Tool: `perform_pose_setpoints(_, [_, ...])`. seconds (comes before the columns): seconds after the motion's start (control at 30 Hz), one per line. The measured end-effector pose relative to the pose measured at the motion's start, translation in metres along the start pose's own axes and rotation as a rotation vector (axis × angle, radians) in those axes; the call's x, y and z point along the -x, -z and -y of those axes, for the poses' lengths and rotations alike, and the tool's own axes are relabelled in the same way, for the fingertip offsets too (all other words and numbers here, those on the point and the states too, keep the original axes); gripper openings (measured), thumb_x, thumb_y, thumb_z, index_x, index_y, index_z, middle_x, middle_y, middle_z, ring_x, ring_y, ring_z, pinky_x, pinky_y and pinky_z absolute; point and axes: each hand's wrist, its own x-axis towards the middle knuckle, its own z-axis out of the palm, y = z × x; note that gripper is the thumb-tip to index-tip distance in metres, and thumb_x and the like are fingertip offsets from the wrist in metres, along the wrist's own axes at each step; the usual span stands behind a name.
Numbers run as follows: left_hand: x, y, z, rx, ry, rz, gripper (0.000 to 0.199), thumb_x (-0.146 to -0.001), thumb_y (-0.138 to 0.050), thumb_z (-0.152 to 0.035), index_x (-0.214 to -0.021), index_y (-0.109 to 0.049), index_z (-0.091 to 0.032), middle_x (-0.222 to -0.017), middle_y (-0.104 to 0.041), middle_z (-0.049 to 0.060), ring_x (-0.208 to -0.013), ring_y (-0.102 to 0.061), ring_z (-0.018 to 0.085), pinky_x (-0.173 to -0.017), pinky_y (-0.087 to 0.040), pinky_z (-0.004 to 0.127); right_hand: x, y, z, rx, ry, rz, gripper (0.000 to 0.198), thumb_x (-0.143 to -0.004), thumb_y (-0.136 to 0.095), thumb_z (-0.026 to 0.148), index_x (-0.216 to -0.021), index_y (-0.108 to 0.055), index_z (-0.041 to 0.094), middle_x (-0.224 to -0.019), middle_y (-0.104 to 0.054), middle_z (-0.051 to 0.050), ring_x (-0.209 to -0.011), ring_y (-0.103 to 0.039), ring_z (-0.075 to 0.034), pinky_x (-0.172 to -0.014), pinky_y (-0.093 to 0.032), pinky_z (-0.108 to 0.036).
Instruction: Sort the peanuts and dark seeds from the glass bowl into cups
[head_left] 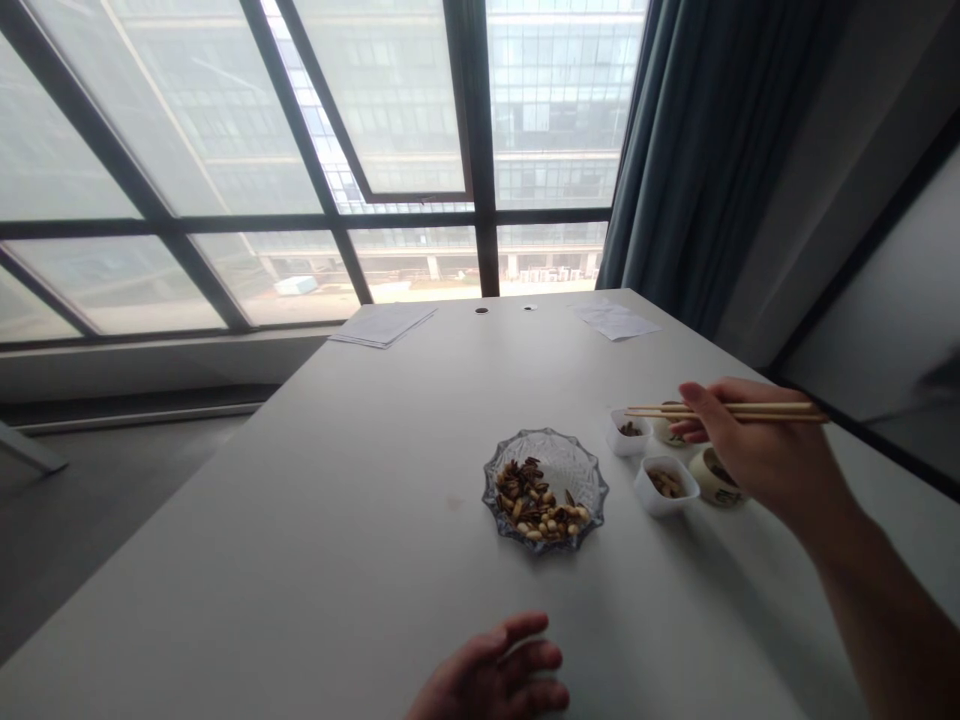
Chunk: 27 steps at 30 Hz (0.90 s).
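Observation:
My right hand [739, 440] is closed round a pair of wooden chopsticks [772, 409]. Their tips point left, over a small white plastic cup [619, 440] with dark bits in it. A second white cup [661, 506], nearer to me, holds brownish pieces. Two cream-coloured pots, a far one [670, 434] and a near one [716, 492], stand beside the cups, partly hidden by my right hand. A scalloped glass bowl [566, 455] left of them contains dark seeds and pale nuts. In front of the bowl, my left hand [502, 675] is open, fingers apart, touching none of these.
All this stands on a white table [360, 480]. Paper sheets lie at its far left [386, 325] and a crumpled sheet [616, 322] at its far right. Two cable holes [481, 310] are near the far edge. Beyond are windows and a dark curtain [690, 150].

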Motion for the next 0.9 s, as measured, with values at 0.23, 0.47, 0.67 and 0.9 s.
perform_pose_setpoints(0.23, [0.001, -0.002, 0.001, 0.003, 0.000, -0.014, 0.035, -0.083, -0.064, -0.033, -0.116, -0.072, -0.021, -0.109, -0.079, 0.002, -0.103, -0.069, 0.022, -0.095, -0.039, 0.032, 0.016, -0.008, 0.011, -0.139, -0.073, 0.270, 0.039, -0.090, -0.062, 0.057, -0.079, -0.072, 0.021, -0.065, -0.074, -0.005, -0.058, -0.073, -0.022, -0.049, -0.056, -0.027])
perform_pose_setpoints(0.47, [0.001, -0.002, 0.002, -0.005, 0.001, -0.015, 0.035, -0.084, -0.062, -0.033, -0.115, -0.072, -0.022, -0.108, -0.079, 0.001, -0.103, -0.069, 0.021, -0.095, -0.039, 0.032, 0.031, -0.036, 0.017, -0.175, -0.076, 0.513, 0.046, -0.094, -0.054, 0.059, -0.074, -0.066, 0.020, -0.062, -0.071, -0.004, -0.058, -0.073, -0.020, -0.049, -0.055, -0.025])
perform_pose_setpoints(0.67, [0.001, -0.002, 0.000, -0.006, -0.004, -0.016, 0.034, -0.082, -0.065, -0.033, -0.114, -0.073, -0.022, -0.107, -0.079, 0.000, -0.102, -0.069, 0.021, -0.094, -0.040, 0.032, 0.043, -0.052, 0.020, -0.101, 0.004, 0.528, 0.047, -0.098, -0.050, 0.054, -0.066, -0.061, 0.021, -0.058, -0.069, -0.003, -0.056, -0.071, -0.018, -0.051, -0.051, -0.024])
perform_pose_setpoints(0.9, [0.001, -0.001, 0.001, -0.009, -0.012, -0.022, 0.035, -0.083, -0.064, -0.033, -0.115, -0.073, -0.022, -0.108, -0.079, 0.001, -0.102, -0.069, 0.021, -0.095, -0.040, 0.032, 0.043, -0.056, 0.017, -0.150, -0.027, 0.511, 0.044, -0.095, -0.055, 0.054, -0.067, -0.062, 0.022, -0.060, -0.069, -0.002, -0.058, -0.072, -0.019, -0.051, -0.049, -0.025])
